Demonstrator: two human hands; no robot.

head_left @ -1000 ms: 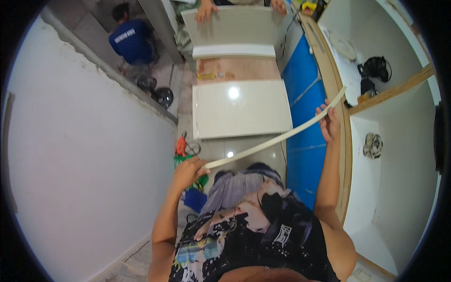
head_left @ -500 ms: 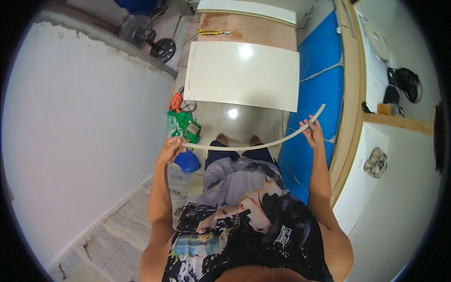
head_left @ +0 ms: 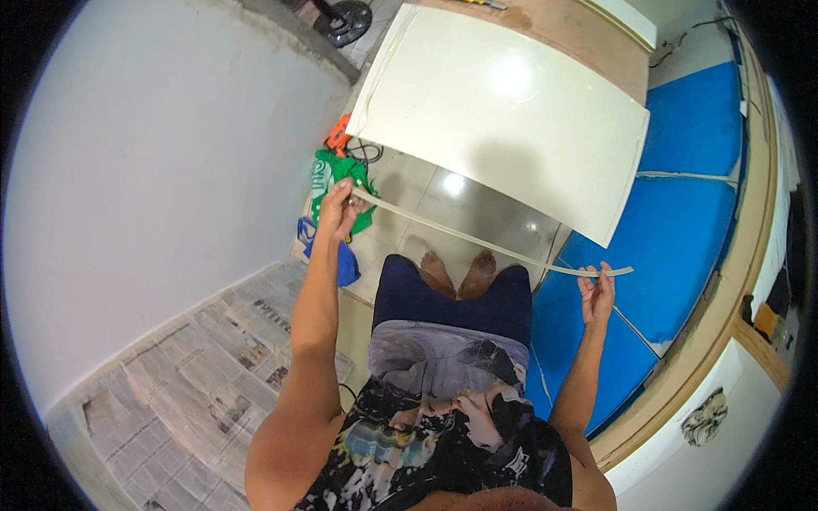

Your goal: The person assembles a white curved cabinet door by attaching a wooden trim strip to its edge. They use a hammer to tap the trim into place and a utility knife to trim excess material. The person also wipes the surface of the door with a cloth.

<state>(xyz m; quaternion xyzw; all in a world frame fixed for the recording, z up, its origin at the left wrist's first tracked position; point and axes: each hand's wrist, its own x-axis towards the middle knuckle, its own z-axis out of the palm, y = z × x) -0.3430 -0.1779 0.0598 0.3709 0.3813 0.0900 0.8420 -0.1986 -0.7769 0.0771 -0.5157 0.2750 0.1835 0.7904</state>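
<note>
A long, thin off-white strip (head_left: 477, 232) stretches between my two hands, above my feet and the tiled floor. My left hand (head_left: 341, 209) pinches its left end, with the fingers closed. Near the other end, my right hand (head_left: 598, 294) grips it between thumb and fingers, and a short tip sticks out to the right. The strip bows only slightly and slants down toward the right. Just beyond it lies a large glossy cream panel (head_left: 503, 111), apart from the strip and resting on a brown board (head_left: 588, 43).
An orange corded power tool (head_left: 339, 134), a green bag (head_left: 324, 175) and a blue bag (head_left: 347, 266) lie at the left wall. Blue sheeting (head_left: 682, 221) covers the right side. Newspaper (head_left: 204, 366) spreads at lower left. A black round base (head_left: 348, 21) stands far left.
The view has turned and moved closer to the panel. My left hand is now farther forward than my right. The strip has gone from a deep curve to nearly straight.
</note>
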